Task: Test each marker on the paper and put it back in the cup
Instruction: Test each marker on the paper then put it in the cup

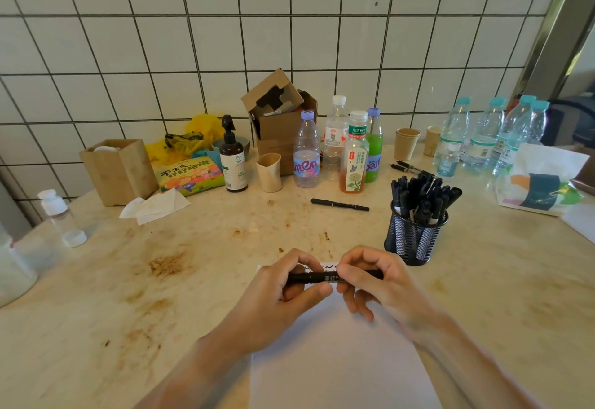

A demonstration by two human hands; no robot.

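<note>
Two hands, left hand (283, 296) and right hand (380, 283), are closed on one black marker (325, 278), held level above the paper (338, 360); its white print cannot be read. Black squiggles are seen at the paper's top edge. Many markers are held in the mesh cup (413, 234). "东方树叶" is read on a bottle (354, 154).

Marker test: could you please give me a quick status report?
Both hands, left and right, grip one marker over the paper. Scribbles already there. Cup full, nothing blocking.
</note>
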